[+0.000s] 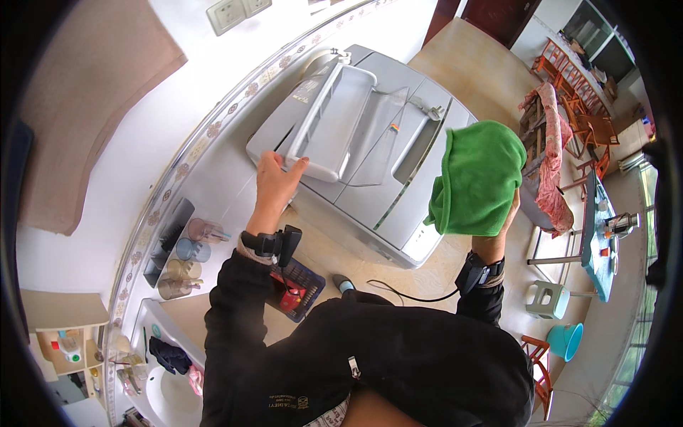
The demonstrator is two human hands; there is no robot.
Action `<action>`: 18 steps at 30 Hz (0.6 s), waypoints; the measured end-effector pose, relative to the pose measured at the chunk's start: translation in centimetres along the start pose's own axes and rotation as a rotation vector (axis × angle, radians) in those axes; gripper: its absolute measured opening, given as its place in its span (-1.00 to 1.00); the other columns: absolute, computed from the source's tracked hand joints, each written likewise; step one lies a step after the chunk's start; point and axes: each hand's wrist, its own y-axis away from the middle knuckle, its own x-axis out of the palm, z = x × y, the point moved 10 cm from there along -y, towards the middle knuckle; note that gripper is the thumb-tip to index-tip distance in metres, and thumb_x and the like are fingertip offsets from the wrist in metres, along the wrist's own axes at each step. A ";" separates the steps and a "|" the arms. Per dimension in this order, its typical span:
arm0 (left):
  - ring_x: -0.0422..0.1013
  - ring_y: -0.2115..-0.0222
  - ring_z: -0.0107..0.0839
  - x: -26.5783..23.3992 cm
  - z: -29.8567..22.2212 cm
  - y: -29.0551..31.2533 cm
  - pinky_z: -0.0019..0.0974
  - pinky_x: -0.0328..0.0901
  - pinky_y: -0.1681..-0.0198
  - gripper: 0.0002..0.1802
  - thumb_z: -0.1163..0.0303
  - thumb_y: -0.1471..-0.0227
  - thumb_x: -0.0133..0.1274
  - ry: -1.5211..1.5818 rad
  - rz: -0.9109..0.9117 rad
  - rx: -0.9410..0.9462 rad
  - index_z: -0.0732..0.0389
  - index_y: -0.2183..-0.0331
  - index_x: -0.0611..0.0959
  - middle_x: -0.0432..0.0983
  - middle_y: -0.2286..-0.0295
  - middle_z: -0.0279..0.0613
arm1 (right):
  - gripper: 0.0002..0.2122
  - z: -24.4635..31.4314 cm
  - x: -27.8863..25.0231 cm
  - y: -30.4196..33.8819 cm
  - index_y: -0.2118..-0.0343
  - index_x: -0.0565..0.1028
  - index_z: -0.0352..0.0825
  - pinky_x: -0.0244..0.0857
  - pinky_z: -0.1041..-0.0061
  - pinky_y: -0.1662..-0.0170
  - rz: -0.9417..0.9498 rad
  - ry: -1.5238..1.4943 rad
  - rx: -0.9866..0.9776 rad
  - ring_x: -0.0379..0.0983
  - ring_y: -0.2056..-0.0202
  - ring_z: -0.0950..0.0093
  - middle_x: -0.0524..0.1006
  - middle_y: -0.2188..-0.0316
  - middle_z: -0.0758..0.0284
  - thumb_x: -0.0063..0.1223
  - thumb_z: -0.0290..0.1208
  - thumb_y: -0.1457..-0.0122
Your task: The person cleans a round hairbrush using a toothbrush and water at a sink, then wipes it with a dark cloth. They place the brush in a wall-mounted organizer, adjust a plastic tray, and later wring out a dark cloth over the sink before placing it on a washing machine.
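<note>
My left hand [279,179] grips the near end of a long white plastic bin [359,85], thumb and fingers at its corner. The bin is tilted over the left part of a grey washing machine [420,238]. A clear panel [377,135] shows beside it, on the machine's top. My right hand [511,217] holds a green cloth [484,178] raised over the machine's right side. The cloth drapes over most of that hand and hides its fingers.
Cups [192,249] hang on a wall rack at the left, above a white washbasin [167,395]. A dark mat [306,288] lies below the machine. To the right stand a cloth-draped piece [548,149], a blue table [597,242], a stool [548,299] and a turquoise bucket [565,343].
</note>
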 end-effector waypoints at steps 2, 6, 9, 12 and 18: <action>0.27 0.24 -0.15 0.3 -0.1 -1.4 -0.20 0.22 0.14 -0.39 0.08 0.19 0.25 -0.060 -0.029 -0.003 0.36 0.29 0.37 0.30 0.25 0.04 | -0.64 0.6 -1.0 -0.9 0.02 0.36 -0.33 0.38 0.36 0.11 -0.005 0.054 -0.052 0.45 0.18 0.32 0.47 0.14 0.21 -0.21 -0.18 -0.24; 0.34 0.34 -0.18 0.9 -1.3 -4.3 -0.21 0.27 0.25 -0.42 0.13 0.24 0.27 -0.133 -0.128 0.183 0.35 0.31 0.41 0.39 0.33 0.01 | -0.66 -1.4 -2.8 -1.7 -0.04 0.30 -0.29 0.38 0.37 0.09 -0.189 0.252 -0.106 0.45 0.17 0.36 0.46 0.15 0.23 -0.21 -0.28 -0.25; 0.33 0.54 -0.35 3.5 0.8 -6.9 -0.27 0.28 0.47 -0.56 0.23 0.25 0.26 -0.155 0.129 0.038 0.32 0.40 0.47 0.42 0.49 -0.12 | -0.76 -5.9 -1.8 -2.7 0.05 0.34 -0.32 0.39 0.38 0.13 -0.180 0.158 0.017 0.42 0.17 0.39 0.46 0.18 0.25 -0.14 -0.43 -0.23; 0.30 0.63 -0.46 4.4 2.1 -7.1 -0.33 0.24 0.59 -0.70 0.33 0.24 0.23 0.043 0.273 -0.086 0.30 0.48 0.50 0.40 0.59 -0.23 | -0.75 -8.2 1.0 -3.8 0.03 0.31 -0.34 0.35 0.42 0.07 -0.010 0.117 0.015 0.39 0.11 0.41 0.43 0.13 0.26 -0.13 -0.43 -0.24; 0.30 0.66 -0.49 3.9 3.1 -3.5 -0.35 0.23 0.64 -0.84 0.46 0.14 0.11 0.449 0.318 -0.188 0.30 0.43 0.51 0.45 0.56 -0.23 | -0.73 -11.0 2.5 -5.7 0.02 0.30 -0.38 0.39 0.46 0.12 0.058 0.200 0.105 0.44 0.19 0.46 0.46 0.18 0.28 -0.12 -0.44 -0.24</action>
